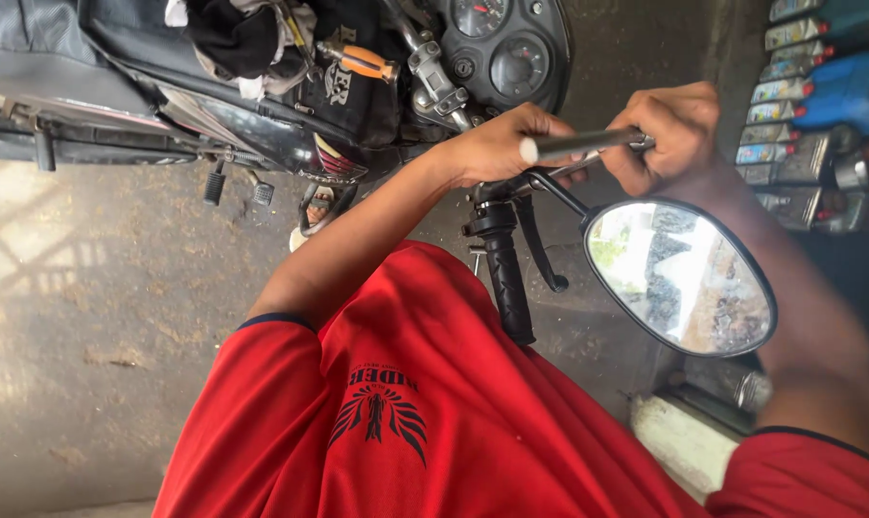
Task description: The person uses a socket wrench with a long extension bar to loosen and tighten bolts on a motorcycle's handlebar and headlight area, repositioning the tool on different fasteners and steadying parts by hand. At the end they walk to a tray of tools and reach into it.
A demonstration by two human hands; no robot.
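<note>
Both my hands are closed on a silver metal bar (583, 144) held just above the motorcycle's handlebar. My left hand (497, 144) wraps the bar's near end, right over the spot where the mirror stem meets the handlebar. At the bar's other end my right hand (674, 125) grips with fingers curled. The oval rear-view mirror (684, 278) on its black stem sits just below my right hand. A black handlebar grip (504, 283) and its lever (542, 251) point toward my red shirt.
The instrument dials (511, 48) are beyond my left hand. An orange-handled screwdriver (363, 59) and dark cloths (233, 38) lie on the tank bag. Several blue and grey bottles (809, 96) line a shelf at right. Dusty concrete floor (89, 317) is at left.
</note>
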